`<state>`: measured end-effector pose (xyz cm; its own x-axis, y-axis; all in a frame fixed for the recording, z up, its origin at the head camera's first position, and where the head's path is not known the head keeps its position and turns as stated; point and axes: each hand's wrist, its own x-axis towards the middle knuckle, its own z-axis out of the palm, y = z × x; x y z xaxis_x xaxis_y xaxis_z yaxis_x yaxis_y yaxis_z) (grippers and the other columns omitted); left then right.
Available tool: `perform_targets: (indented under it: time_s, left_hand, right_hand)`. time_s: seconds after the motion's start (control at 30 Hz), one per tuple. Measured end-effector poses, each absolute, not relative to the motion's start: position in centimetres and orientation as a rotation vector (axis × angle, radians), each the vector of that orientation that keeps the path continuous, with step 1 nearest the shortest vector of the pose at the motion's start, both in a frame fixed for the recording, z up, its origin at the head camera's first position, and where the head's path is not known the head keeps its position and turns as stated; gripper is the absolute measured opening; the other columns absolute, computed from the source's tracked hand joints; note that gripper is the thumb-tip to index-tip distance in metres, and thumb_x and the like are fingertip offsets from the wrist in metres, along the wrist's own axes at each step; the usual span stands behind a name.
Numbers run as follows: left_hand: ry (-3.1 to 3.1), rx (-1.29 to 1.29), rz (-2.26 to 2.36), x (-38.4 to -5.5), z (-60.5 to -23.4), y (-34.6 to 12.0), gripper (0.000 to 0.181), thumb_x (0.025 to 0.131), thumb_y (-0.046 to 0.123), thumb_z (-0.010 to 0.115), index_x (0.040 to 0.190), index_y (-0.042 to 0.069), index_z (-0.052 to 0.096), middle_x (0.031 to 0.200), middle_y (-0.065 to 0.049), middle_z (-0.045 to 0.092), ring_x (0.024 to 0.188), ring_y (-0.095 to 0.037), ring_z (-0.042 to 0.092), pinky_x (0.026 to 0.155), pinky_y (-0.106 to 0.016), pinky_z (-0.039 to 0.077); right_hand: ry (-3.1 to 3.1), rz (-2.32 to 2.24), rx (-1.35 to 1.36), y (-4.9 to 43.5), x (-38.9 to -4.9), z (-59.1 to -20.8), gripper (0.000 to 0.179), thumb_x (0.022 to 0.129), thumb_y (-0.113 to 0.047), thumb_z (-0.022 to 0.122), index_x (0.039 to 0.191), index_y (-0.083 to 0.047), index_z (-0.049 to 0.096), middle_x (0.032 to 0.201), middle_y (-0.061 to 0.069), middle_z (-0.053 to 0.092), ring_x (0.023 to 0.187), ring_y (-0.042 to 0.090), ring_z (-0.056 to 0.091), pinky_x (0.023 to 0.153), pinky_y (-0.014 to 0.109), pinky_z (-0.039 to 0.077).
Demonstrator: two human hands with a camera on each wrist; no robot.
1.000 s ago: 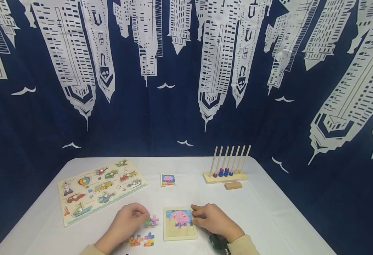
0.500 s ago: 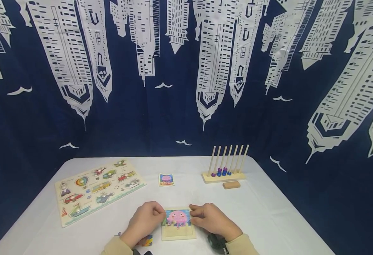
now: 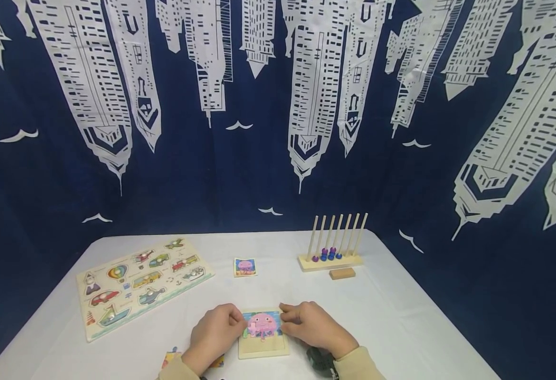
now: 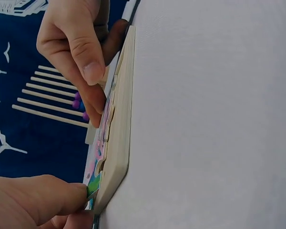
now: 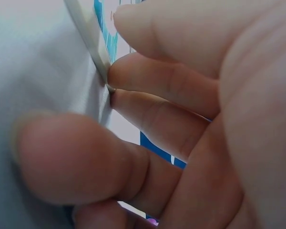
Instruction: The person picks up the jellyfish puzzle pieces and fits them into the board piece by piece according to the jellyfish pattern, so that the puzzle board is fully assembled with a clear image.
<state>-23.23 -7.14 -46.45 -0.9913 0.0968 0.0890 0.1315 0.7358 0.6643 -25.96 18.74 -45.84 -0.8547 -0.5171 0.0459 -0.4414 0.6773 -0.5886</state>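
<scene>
A small wooden puzzle tray with a pink jellyfish picture lies near the table's front edge. My left hand pinches a green and blue puzzle piece between thumb and finger at the tray's left side. In the left wrist view that piece meets the tray at its near corner. My right hand holds the tray's upper right edge with curled fingers. Its fingertips press on the fitted pieces, and in the right wrist view they touch the tray rim.
Loose puzzle pieces lie by my left wrist. A vehicle peg board lies at the left, a small jellyfish card at the middle. A rod stand with beads and a wooden block sit back right.
My left hand carried a piece rightward from beside the loose pieces to the tray's left side. The right hand stayed on the tray's right edge.
</scene>
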Motion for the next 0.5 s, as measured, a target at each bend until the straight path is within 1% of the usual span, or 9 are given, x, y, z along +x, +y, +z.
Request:
perform_targets:
  time_s: [0.3, 0.5]
  left_hand:
    - [-2.882, -0.201, -1.080, -23.22, -46.67, -7.20, 0.018, 0.089, 0.031, 0.079, 0.083, 0.022, 0.065, 0.067, 0.012, 0.060, 0.059, -0.008, 0.054, 0.054, -0.029, 0.041]
    - [-2.880, -0.234, -1.062, -23.26, -47.05, -7.24, 0.024, 0.087, 0.039, 0.081, 0.081, 0.024, 0.063, 0.065, 0.014, 0.058, 0.056, -0.008, 0.052, 0.051, -0.028, 0.040]
  right_hand:
    - [2.765, -0.921, -0.784, 18.60, -25.88, -45.77, 0.033, 0.094, -0.028, 0.075, 0.115, -0.004, 0.077, 0.137, 0.009, 0.067, 0.130, 0.029, 0.062, 0.107, 0.053, 0.047]
    - [2.760, -0.933, -0.773, 18.62, -25.78, -45.61, 0.033, 0.094, -0.027, 0.075, 0.115, -0.003, 0.077, 0.137, 0.009, 0.066, 0.130, 0.030, 0.062, 0.108, 0.053, 0.046]
